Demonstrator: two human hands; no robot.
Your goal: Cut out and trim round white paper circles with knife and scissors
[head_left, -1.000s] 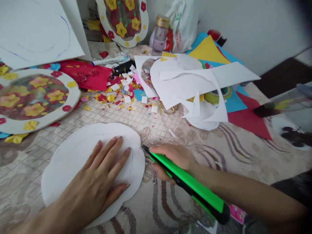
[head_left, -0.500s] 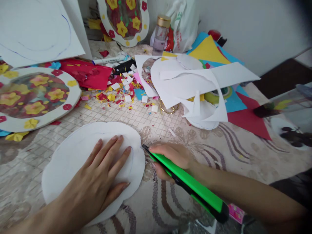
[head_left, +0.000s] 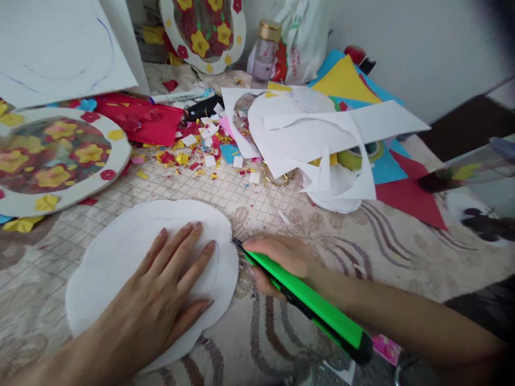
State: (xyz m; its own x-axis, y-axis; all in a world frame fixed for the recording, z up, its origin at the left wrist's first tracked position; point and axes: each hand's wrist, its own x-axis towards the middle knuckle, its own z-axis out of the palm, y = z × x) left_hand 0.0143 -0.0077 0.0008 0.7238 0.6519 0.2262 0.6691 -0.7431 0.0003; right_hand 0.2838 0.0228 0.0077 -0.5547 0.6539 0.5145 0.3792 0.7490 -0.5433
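Observation:
A white foam-board-like piece with a wavy outline [head_left: 108,257] lies flat on the patterned tablecloth [head_left: 306,332]. Faint blue pen lines run across its face. My left hand [head_left: 161,289] rests on it, fingers stretched out and pressing from above, covering part of the surface. In my right hand [head_left: 281,265] is a green and black utility knife [head_left: 314,305], gripped along its front part. The knife's tip meets the right edge of the white piece, at a small notch in the outline. How far the blade reaches into the edge cannot be made out.
White offcuts [head_left: 309,136] lie over coloured sheets [head_left: 390,166] at the right. Small paper scraps [head_left: 201,142] are scattered behind the piece. A flower-decorated oval frame [head_left: 116,161] lies at left; another [head_left: 237,56] stands behind, beside a gold-capped bottle [head_left: 265,53] and plastic bag [head_left: 308,43].
The knife's back end has shifted slightly left and up, its tip staying at the same edge. My left hand keeps its place on the white piece. The whole view has shifted a little.

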